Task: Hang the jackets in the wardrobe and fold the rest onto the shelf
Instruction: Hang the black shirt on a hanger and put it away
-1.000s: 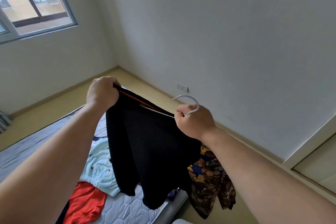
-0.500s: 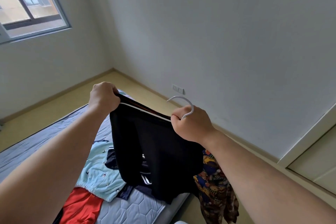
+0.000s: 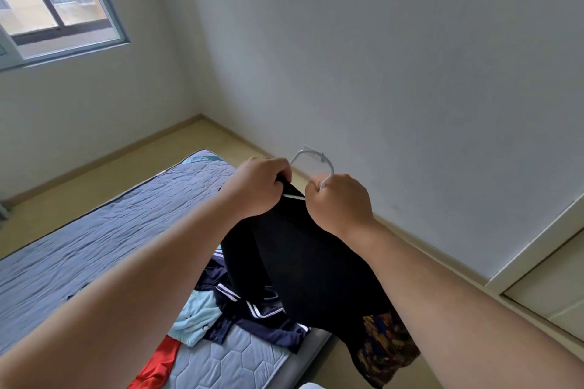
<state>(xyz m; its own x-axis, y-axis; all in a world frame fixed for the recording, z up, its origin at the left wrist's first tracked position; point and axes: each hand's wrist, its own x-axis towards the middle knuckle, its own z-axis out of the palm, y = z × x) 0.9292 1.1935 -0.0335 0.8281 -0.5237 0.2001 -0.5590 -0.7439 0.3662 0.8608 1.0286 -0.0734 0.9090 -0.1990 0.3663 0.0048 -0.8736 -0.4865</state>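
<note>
Left hand (image 3: 256, 189) slid in beside right hand (image 3: 339, 202) mid-frame; both grip white hanger (image 3: 316, 159) (hook up) and black jacket (image 3: 303, 256).

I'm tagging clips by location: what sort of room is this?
Probably a sparsely furnished bedroom: a bare quilted mattress lies at floor level, loose clothes are heaped at its near end, and a window sits in the plain wall beyond.

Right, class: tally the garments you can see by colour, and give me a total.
Black garment, on the white hanger: 1
Navy garment with white stripes: 1
Light blue garment: 1
Red garment: 1
Multicoloured print garment: 1
Total: 5
</note>
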